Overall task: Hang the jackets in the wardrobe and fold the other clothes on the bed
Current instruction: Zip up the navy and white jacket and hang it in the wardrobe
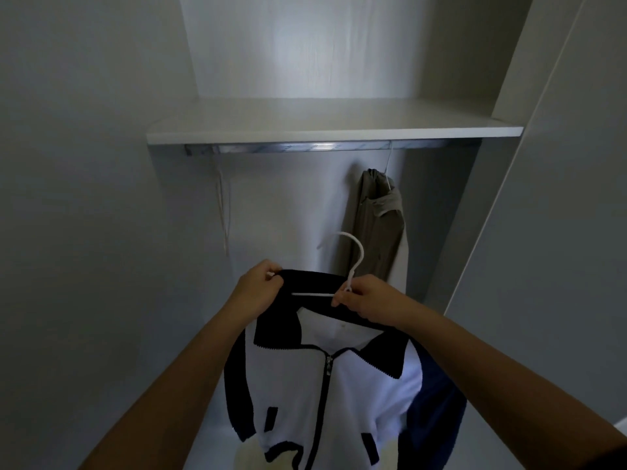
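White zip jacket (356,395) — dark collar (278,329), right hand (366,301) pinching thin hooked hanger (356,256)

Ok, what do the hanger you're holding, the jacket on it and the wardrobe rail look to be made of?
Hanger: thin, white, smooth and rounded; probably plastic or plastic-coated wire, can't tell which.
Jacket: soft, matte fabric that looks knitted, with a white body and a dark collar; its zip looks like grey metal.
Rail: polished metal, judging by the bright reflected streaks.
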Motion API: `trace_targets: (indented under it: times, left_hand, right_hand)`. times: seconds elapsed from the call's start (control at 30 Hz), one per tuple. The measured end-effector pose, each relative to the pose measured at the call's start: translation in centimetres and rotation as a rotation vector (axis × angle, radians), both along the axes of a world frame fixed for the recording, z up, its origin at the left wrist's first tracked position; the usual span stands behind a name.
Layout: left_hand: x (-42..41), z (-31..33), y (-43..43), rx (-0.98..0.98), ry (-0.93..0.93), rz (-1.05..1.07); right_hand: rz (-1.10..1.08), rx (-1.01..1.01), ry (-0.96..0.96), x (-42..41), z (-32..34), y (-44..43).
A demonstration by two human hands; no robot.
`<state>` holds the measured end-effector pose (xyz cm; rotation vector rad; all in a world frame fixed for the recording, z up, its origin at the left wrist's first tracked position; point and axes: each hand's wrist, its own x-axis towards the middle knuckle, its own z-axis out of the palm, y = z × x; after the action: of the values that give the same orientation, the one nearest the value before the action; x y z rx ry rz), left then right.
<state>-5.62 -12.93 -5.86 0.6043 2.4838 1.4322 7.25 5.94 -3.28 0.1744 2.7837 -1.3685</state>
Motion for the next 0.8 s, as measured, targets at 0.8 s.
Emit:
trace_targets:
  times: [0.8]
  left_hand:
    - [-18.2,-7.0,16.4,-0.241,0.119,-0.085]
  right_hand:
    - [-0.2,-0.186,-0.111,-17.1,-4.1,16.2]
